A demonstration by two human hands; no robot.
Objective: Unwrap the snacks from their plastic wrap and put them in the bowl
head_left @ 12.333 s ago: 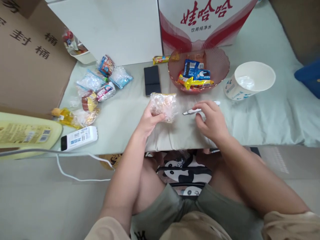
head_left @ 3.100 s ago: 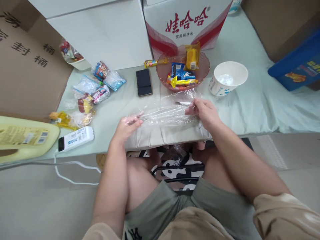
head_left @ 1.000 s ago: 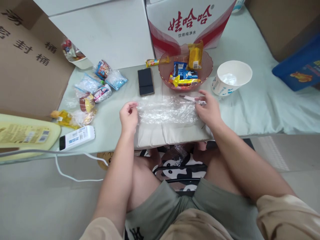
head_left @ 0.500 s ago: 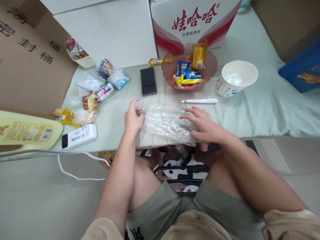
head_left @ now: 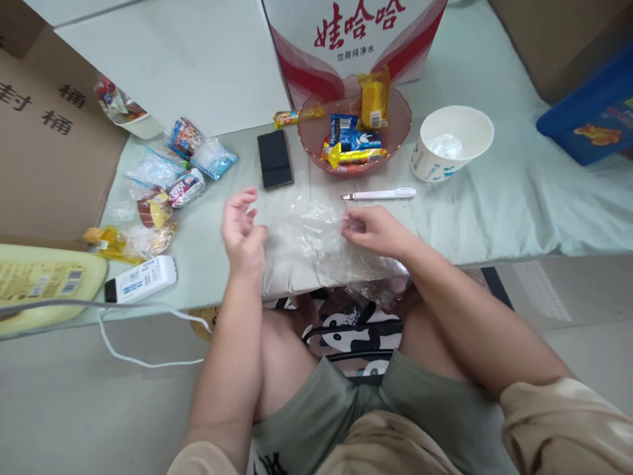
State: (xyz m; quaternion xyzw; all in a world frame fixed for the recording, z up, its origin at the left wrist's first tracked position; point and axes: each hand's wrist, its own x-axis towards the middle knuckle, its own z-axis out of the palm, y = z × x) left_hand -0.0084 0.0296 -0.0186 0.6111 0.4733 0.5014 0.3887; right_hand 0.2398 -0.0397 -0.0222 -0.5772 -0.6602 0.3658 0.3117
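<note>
A crinkled sheet of clear plastic film lies at the near edge of the cloth-covered surface, part of it drooping over the edge. My right hand is closed on the film, thumb and fingers pinched together. To the film's left, my left hand is raised with fingers loosely curled and apart, holding nothing. Just beyond the film lies a white utility knife, its blade end pointing left. A black phone rests flat beyond my left hand.
A pink glass bowl holds several wrapped snacks, with a white paper cup to its right. More snack packets lie left, near a white handheld device and a yellow jug. Boxes stand behind.
My right hand has closed on the film and pulled it toward the right, bunching it. My left hand has let go and lifted away leftward. The view has shifted slightly.
</note>
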